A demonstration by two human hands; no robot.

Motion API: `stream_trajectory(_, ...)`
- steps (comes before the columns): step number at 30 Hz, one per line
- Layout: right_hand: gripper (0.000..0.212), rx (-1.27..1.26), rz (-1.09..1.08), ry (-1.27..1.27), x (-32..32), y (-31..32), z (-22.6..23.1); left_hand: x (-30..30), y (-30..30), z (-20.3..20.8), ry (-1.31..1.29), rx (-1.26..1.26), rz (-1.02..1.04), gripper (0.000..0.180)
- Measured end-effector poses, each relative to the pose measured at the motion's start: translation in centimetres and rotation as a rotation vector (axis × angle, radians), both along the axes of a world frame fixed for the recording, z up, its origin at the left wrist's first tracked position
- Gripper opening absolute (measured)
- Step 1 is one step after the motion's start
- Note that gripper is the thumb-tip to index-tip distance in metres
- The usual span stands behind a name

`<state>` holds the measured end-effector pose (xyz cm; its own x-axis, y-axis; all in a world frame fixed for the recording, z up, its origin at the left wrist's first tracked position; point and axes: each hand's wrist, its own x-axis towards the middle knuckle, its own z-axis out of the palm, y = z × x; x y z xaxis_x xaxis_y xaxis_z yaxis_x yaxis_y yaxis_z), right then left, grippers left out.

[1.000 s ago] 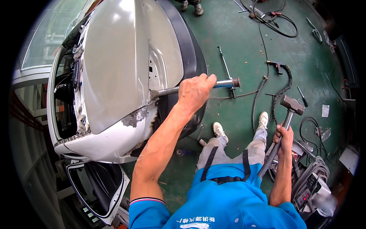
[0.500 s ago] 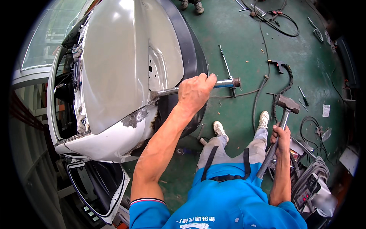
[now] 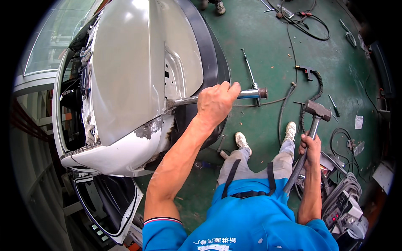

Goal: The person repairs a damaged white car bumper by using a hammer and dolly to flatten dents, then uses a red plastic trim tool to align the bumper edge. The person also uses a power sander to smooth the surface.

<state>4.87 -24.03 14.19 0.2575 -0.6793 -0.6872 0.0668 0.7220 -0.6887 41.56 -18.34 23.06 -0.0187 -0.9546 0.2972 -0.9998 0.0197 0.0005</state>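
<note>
Head view: the right hand (image 3: 310,147) is wrapped snugly around the handle of a hammer (image 3: 317,110), whose steel head points up and stands apart from the bar. The left hand (image 3: 215,100) makes a full fist around the middle of a steel bar (image 3: 252,93); the bar's flattened end meets the edge of the car body (image 3: 121,71) beside a recess (image 3: 173,75), and how deep it sits there I cannot tell. The dark opening (image 3: 75,125) in the car body contains parts too dim to name. On the floor (image 3: 259,129), right of the right forearm, coiled cable (image 3: 348,187) lies by a machine (image 3: 341,209) with lit red digits. Farther off, another person's shoes (image 3: 220,8) are cut off by the top edge.
</note>
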Motion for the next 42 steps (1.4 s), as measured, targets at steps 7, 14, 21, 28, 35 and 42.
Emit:
stream_trajectory(7,0.016,0.015,0.005,0.023,0.2,0.4,0.0,0.3,-0.1,0.3,-0.016,-0.008,0.011,0.019)
stream_trajectory(14,0.017,0.013,0.007,-0.002,0.0,0.5,-0.3,0.3,-0.1,0.2,-0.009,-0.02,0.001,0.02)
stream_trajectory(21,0.018,-0.021,0.025,-0.001,0.5,0.1,0.4,0.4,-0.2,0.2,-0.015,-0.008,0.011,0.02)
stream_trajectory(28,0.019,-0.087,0.003,-0.01,0.2,-1.2,2.1,0.5,-0.4,0.4,0.01,-0.021,0.01,0.023)
stream_trajectory(35,0.011,-0.71,-0.38,-0.103,-2.7,-8.2,10.9,0.4,-0.7,1.3,0.028,-0.041,0.026,0.025)
stream_trajectory(42,0.014,-0.585,-0.14,0.038,5.2,-1.6,6.9,0.4,-0.8,0.4,0.053,-0.028,-0.01,0.023)
